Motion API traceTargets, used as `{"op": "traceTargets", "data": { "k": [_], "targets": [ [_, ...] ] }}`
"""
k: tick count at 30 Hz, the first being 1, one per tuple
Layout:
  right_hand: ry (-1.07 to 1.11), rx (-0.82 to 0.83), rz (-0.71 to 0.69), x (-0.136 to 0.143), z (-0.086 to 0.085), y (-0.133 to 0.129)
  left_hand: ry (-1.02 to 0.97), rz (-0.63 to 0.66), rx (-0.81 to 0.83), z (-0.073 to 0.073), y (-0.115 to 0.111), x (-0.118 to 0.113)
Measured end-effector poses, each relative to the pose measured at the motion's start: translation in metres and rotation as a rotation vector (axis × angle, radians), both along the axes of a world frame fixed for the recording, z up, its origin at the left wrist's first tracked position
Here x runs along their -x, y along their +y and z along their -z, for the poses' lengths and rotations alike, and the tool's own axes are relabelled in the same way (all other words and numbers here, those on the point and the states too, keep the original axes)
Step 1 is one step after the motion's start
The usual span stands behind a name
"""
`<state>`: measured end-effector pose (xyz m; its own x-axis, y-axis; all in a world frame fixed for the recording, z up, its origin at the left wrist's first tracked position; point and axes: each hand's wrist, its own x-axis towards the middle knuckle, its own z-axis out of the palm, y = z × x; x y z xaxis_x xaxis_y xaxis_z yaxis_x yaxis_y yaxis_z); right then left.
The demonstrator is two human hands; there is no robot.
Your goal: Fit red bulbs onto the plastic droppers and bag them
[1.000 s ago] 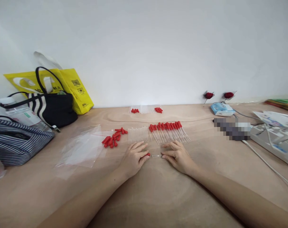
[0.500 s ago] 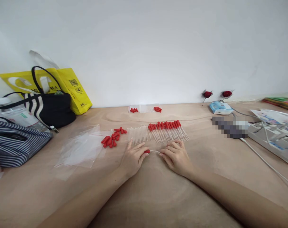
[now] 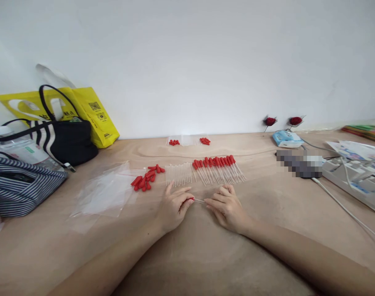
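Note:
Between thumb and fingers, my left hand pinches a red rubber bulb, mostly hidden by the fingers. A thin clear tube runs from the bulb to my right hand, whose fingertips grip its other end. Beyond my hands lies a row of clear tubes without bulbs. To its right is a row of tubes capped with red bulbs. Loose red bulbs lie in a pile on the left, beside flat clear plastic bags.
Small bags with red bulbs lie by the wall. At the left stand a yellow bag, a black bag and a striped pouch. A tissue pack, a power strip and cables are at the right.
My right hand has shifted slightly left, toward my left hand. Less of the red bulb and of the tube shows between the hands.

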<state>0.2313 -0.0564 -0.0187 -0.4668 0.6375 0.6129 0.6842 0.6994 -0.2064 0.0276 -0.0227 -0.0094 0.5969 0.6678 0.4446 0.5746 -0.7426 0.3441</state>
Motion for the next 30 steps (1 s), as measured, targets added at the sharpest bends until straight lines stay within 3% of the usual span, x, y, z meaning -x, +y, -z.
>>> {"op": "traceTargets", "data": {
  "k": [15,20,27,30],
  "targets": [
    [0.008,0.094,-0.030,0.003,0.000,0.003,-0.010,0.202,-0.096,0.007,-0.003,-0.002],
    [-0.002,0.131,-0.008,0.003,-0.005,0.008,0.003,0.154,-0.073,0.001,0.002,0.001],
    [-0.112,0.069,-0.003,-0.003,-0.009,0.007,0.099,0.119,-0.162,-0.006,0.005,0.004],
    [-0.139,0.047,0.067,-0.004,-0.006,0.011,0.166,0.007,-0.207,-0.004,0.009,0.010]
  ]
}}
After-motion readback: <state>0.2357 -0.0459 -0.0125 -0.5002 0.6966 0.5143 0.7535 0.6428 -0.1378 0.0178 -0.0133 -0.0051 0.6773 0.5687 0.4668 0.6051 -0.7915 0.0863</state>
